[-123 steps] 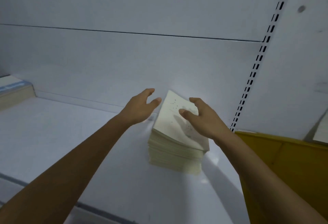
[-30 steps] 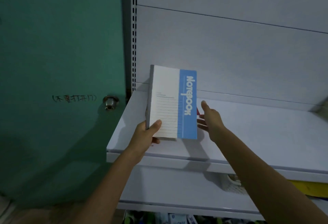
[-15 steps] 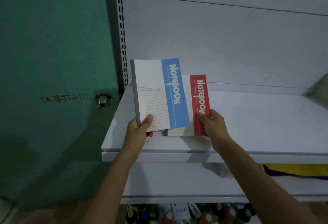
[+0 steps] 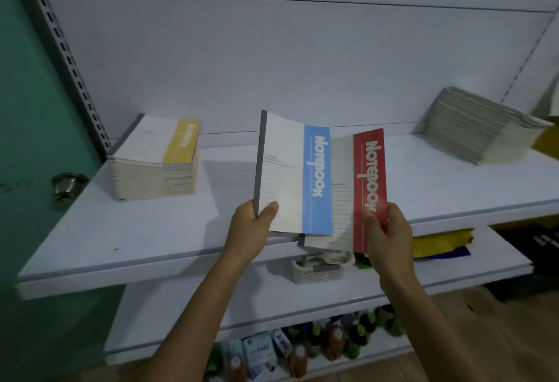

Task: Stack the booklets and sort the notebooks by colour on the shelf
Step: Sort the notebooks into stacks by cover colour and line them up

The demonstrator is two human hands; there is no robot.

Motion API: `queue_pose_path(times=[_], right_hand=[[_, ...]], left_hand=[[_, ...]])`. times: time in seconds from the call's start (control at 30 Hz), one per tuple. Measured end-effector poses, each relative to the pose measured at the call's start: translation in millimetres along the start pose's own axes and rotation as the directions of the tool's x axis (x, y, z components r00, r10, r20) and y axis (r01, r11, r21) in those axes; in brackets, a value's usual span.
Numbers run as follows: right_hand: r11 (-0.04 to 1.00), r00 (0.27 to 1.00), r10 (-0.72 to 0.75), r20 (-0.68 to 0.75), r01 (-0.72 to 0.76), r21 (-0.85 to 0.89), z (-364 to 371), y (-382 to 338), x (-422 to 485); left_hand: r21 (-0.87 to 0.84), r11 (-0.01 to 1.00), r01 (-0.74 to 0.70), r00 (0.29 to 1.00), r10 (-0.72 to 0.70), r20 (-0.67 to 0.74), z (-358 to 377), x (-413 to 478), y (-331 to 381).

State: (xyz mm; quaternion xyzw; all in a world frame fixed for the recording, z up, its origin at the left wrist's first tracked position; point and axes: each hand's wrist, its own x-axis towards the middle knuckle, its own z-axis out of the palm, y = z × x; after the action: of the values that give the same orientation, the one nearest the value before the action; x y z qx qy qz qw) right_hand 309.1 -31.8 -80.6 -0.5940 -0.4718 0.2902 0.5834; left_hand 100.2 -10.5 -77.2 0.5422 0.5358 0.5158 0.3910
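Both forearms rise from the bottom of the frame toward its centre. The left hand [image 4: 252, 224] pinches the lower left corner of the blue notebook [image 4: 296, 176], thumb flat on the cover. Its other fingers are hidden behind, so I cannot tell how they lie. The right hand [image 4: 387, 230] pinches the lower right of the red notebook [image 4: 369, 182] the same way, thumb on the red band.

Both notebooks are held upright, long axes near vertical and covers facing the camera. They sit just above the front edge of the shelf [image 4: 151, 230], and the blue one overlaps the red one's pale left part. Under them, on the lower shelf, stands a small basket [image 4: 320, 269].

Farther back at left centre lies the yellow-topped pile [image 4: 157, 161] of notebooks, flat, well apart from the blue one. The left hand is nearer to it. At the upper right leans the booklet stack [image 4: 478, 130].

Bare shelf lies between the two, straight behind the hands. Each colour probably starts its own pile there, the notebook tipped flat from upright.
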Motion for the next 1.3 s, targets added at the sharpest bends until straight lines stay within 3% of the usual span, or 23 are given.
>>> queue_pose_path(times=[0.23, 0.4, 0.5, 0.63, 0.97, 1.03, 1.1, 1.17, 1.3], right_hand=[[0.991, 0.998, -0.008, -0.064, -0.001, -0.136, -130, 40, 50], [0.977, 0.998, -0.001, -0.067, -0.013, -0.213, -177, 57, 77], [0.967, 0.999, -0.004, -0.051, -0.009, -0.253, -178, 62, 99], [0.941, 0.996, -0.077, -0.043, 0.058, -0.332, -162, 56, 140], [0.763, 0.998, 0.031, 0.051, 0.009, -0.646, -107, 70, 242], [0.708, 0.998, 0.056, 0.031, -0.018, -0.706, -96, 73, 267], [0.666, 0.997, 0.075, 0.005, -0.046, -0.745, -86, 80, 288], [0.629, 0.998, 0.063, -0.025, -0.059, -0.775, -79, 86, 301], [0.635, 0.999, -0.028, -0.033, -0.008, -0.773, -76, 95, 300]], left_hand=[[0.070, 0.997, -0.030, 0.997, 0.024, 0.072, 148, 4, 19], [0.350, 0.936, -0.037, 0.997, 0.058, -0.051, 182, 0, 20], [0.588, 0.809, -0.006, 0.985, 0.105, -0.135, 174, 10, 17], [0.741, 0.671, 0.037, 0.981, 0.117, -0.155, 163, 42, 17], [0.843, 0.530, 0.093, 0.993, 0.015, -0.119, 166, 137, -12], [0.877, 0.480, 0.015, 0.994, 0.090, -0.067, 169, 152, -17], [0.861, 0.447, -0.244, 0.962, 0.225, 0.156, 167, 165, -22], [0.753, 0.516, -0.407, 0.913, 0.219, 0.343, 161, 173, -23], [0.731, 0.557, -0.394, 0.918, 0.213, 0.334, 156, 175, -33]])
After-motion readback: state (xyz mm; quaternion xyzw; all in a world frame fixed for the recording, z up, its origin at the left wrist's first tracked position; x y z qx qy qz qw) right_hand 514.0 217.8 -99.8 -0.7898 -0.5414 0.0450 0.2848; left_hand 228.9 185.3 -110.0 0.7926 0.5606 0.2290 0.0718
